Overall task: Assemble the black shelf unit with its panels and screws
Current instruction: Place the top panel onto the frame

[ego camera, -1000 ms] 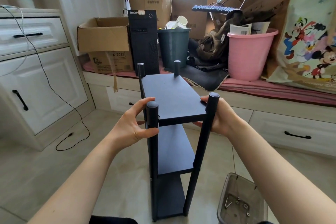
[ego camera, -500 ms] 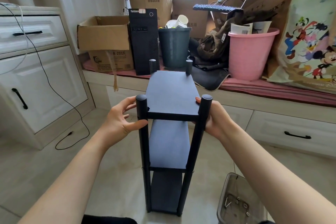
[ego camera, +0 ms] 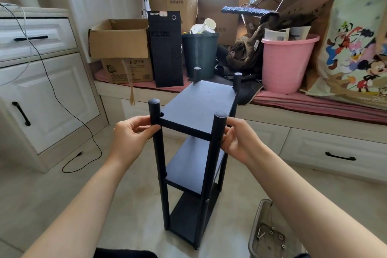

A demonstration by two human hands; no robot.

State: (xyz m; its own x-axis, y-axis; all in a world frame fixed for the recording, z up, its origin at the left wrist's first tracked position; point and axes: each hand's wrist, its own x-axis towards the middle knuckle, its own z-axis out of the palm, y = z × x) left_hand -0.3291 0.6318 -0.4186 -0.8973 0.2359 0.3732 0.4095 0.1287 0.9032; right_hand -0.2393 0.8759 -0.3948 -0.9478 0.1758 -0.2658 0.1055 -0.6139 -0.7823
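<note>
Shelf unit [ego camera: 194, 153] — black, three flat panels on four round black posts — stands upright on the pale tile floor [ego camera: 52, 195], between the person's forearms, near the white drawer bench [ego camera: 314, 142]. Compared with a second ago it has been turned: the far end now swings toward the right and the near posts sit further left, so the top panel runs away on a diagonal. Half a second ago it faced almost straight on.

Left hand [ego camera: 130, 134] pinches the near-left post [ego camera: 156, 132] just under the top panel, thumb and fingers curled round it. Right hand [ego camera: 238, 138] grips the near-right post [ego camera: 217, 132] at the same height, fingers wrapped on its outer side. Both were resting flatter against the panel edge before; now the grip is on the posts themselves.

All three panels look seated and level, post caps on top. My read — assembly is essentially finished and this turning is a check for wobble or missed screws. Clear plastic tray [ego camera: 270, 234] at near right on the floor holds a few leftover screws and washers plus what looks like a hex key; cannot tell if any are still needed.

Background on the bench: black PC tower [ego camera: 165, 48], pink plastic bucket [ego camera: 287, 63], open cardboard box [ego camera: 119, 40].
</note>
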